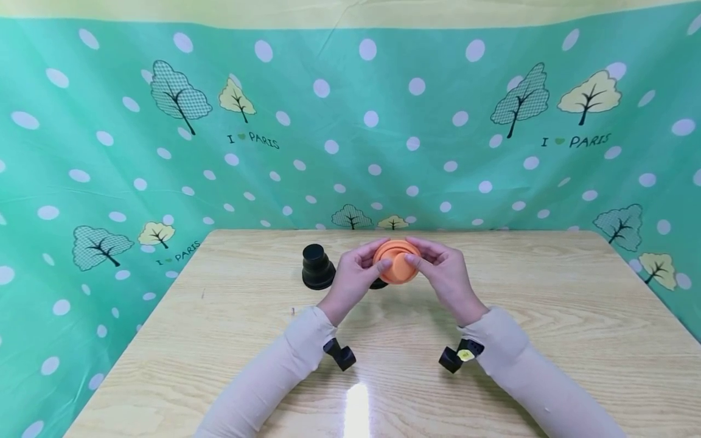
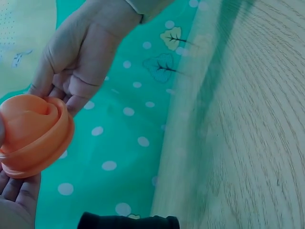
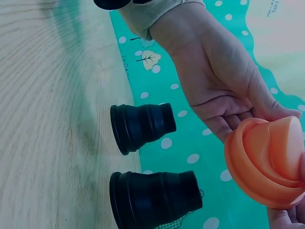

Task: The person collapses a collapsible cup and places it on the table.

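Observation:
Both hands hold an orange collapsible cup up over the table, near its far edge. The left hand grips its left side, thumb on the near face and fingers behind the rim. The right hand has the right side in the same way. In the right wrist view the ringed orange cup looks partly folded, its middle creased and bulging unevenly. Two black stepped cups stand upside down on the table: one black cup left of the left hand, the other black cup mostly hidden behind that hand.
The light wooden table ends at a green dotted curtain behind it. A small dark mark lies on the wood, left of the left forearm. Each wrist carries a black camera, like the right wrist camera.

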Demonstrator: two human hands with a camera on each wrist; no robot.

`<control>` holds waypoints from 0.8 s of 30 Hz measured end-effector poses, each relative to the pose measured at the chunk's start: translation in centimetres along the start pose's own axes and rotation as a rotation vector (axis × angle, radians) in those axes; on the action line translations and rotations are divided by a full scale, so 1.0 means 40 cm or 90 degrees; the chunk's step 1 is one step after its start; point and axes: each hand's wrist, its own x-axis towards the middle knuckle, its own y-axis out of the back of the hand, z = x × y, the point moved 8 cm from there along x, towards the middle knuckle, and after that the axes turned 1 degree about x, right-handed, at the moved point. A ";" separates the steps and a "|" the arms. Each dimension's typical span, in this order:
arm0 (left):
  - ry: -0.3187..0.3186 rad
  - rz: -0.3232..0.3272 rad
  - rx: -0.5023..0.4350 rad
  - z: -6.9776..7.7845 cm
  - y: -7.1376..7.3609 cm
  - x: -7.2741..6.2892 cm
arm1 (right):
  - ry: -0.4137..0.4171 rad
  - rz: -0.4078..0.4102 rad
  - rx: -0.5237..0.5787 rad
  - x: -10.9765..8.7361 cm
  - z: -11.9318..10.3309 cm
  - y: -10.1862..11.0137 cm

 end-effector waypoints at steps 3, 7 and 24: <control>-0.001 0.006 -0.002 0.000 0.000 0.000 | -0.004 0.002 -0.005 0.000 -0.002 0.000; 0.003 0.012 -0.002 -0.003 0.005 -0.001 | -0.019 -0.012 -0.015 0.003 -0.001 -0.002; 0.013 -0.043 0.082 -0.002 0.002 -0.001 | -0.050 -0.118 -0.078 0.007 0.012 -0.026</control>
